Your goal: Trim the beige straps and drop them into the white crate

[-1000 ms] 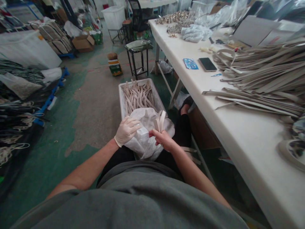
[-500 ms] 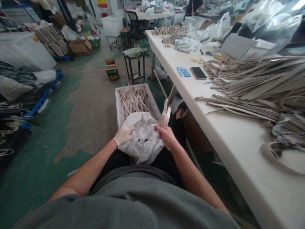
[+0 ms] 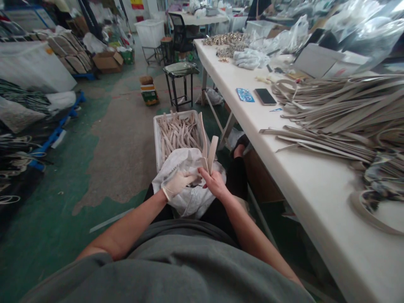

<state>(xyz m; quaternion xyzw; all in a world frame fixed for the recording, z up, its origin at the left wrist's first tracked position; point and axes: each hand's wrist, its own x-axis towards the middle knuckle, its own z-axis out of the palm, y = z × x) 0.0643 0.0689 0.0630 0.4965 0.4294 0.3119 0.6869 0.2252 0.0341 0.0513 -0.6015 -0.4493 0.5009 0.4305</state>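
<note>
My right hand is closed around pale beige straps, whose ends stand up above the fingers. My left hand, in a thin whitish glove, lies over a crumpled white plastic bag on my lap. Its fingers stretch out towards the right fingertips; whatever may lie beneath them is hidden. Just past my knees, a white plastic crate holds a heap of short beige strips. The bag covers the crate's near end.
To my right runs a long white table bearing a large pile of long beige straps, a phone and a blue card. A black stool stands beyond the crate. Blue pallets line the left.
My left hand has moved right across the bag towards my right hand. The straps in my right hand have shifted left, and their ends now spread apart.
</note>
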